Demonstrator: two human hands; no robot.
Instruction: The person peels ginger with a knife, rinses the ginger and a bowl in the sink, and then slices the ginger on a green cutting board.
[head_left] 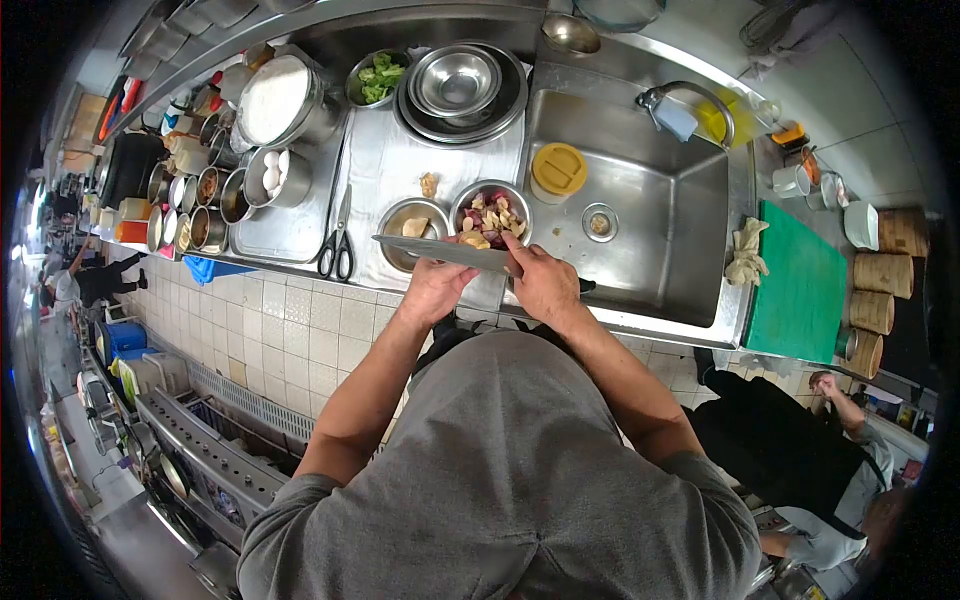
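My right hand point(545, 285) grips a broad-bladed knife point(440, 250), its blade pointing left across the front of two metal bowls. My left hand point(438, 288) is closed against the near side of the blade. A pale yellow piece point(475, 240) shows just beyond the blade by my fingertips; whether I hold it is hidden. Behind the knife, one metal bowl point(527, 206) contains purple and pale pieces that look like shallots and garlic. The other bowl point(385, 225), on the left, has a pale lump in it. A small tan piece point(428, 184) lies behind them.
Black scissors point(337, 255) lie left of the bowls. Stacked metal bowls point(455, 82) and a bowl of greens point(380, 80) stand behind. Right is a sink point(650, 250) with a yellow-lidded container point(558, 172), then a green board point(795, 285). Another person point(790, 440) stands at right.
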